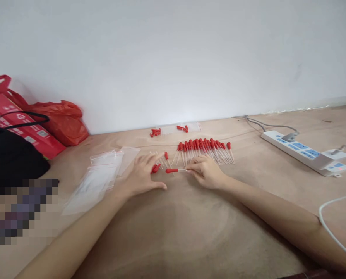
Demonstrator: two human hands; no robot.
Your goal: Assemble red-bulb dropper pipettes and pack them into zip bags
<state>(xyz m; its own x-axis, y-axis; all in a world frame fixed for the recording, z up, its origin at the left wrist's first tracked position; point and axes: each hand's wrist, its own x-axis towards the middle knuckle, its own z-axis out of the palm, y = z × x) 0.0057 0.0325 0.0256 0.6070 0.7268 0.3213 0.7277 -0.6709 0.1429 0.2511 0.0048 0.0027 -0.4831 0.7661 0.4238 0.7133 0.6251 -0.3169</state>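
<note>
My right hand [206,171] pinches the clear tube of a dropper [172,170], whose red rubber bulb points left toward my other hand. My left hand [145,174] is spread, thumb and fingers apart, with nothing between them. Beside its fingers lie loose red bulbs [156,168] and several thin clear tubes [161,158], partly hidden by the hand. Another red-topped dropper [166,155] rests just beyond. Past my right hand is a row of droppers [202,144] side by side, red bulbs toward the wall.
Clear plastic bags [96,180] lie left of my left hand. More red bulbs [155,132] and a clear bag [194,126] are near the wall. A white power strip [300,151] with cables stands right; red bags [65,120] and a black cloth [13,159] are left.
</note>
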